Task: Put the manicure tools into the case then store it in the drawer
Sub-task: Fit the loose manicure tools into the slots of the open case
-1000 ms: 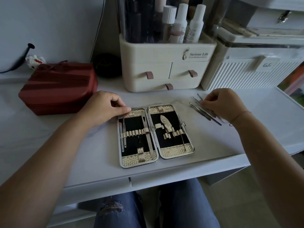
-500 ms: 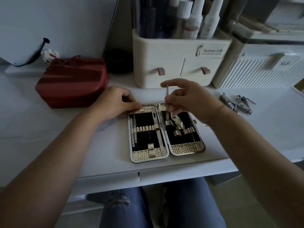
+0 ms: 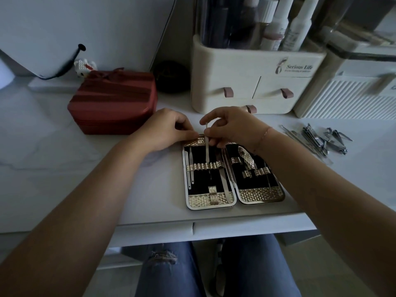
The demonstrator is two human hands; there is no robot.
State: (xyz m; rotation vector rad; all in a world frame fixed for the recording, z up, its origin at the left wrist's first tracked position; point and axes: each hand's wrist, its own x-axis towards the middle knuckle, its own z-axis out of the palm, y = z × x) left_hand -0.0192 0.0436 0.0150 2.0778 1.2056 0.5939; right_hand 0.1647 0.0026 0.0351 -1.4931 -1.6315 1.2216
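The manicure case [image 3: 260,196] lies open flat on the white desk, gold-edged with a black lining and gold strap loops; several thin tools sit in its left half. My right hand [image 3: 233,127] pinches a thin metal tool [image 3: 207,144] upright over the left half, its lower tip at the strap loops. My left hand [image 3: 169,129] presses its fingertips on the case's top left corner. A pile of loose manicure tools [image 3: 319,139], with clippers and thin picks, lies on the desk to the right.
A red pouch [image 3: 113,103] sits at the back left. A cream organiser [image 3: 252,82] with small drawers and bottles stands behind the case, a white ribbed box [image 3: 351,97] beside it. Desk drawer fronts [image 3: 192,228] run below the desk's front edge.
My right hand picked one thin tool from the pile at the right and carried it left over the case's left half. My left hand stayed on the case's corner.
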